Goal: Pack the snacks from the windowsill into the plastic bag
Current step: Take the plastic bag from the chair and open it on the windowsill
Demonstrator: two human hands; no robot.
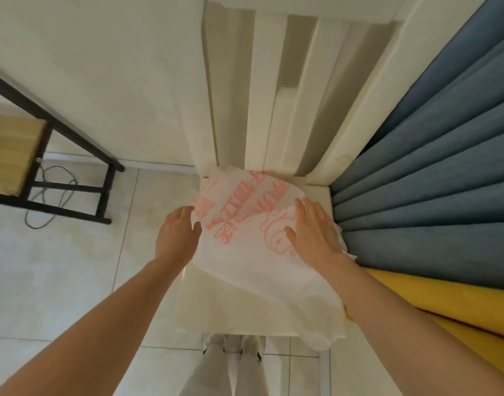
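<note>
Plastic bag (253,247) lay on the windowsill (187,304); right hand (316,230) pressed it flat-fingered, left hand (177,235) touched its edge, fingers relaxed.

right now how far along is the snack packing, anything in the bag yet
Barely started, it seems. Done: the white plastic bag with pink print lies spread on the cream ledge. In hand: the right hand presses flat on the bag while the left hand touches its left edge, apparently smoothing or opening it. Left: no snacks are visible, and the bag looks flat, so all the packing remains.
</note>
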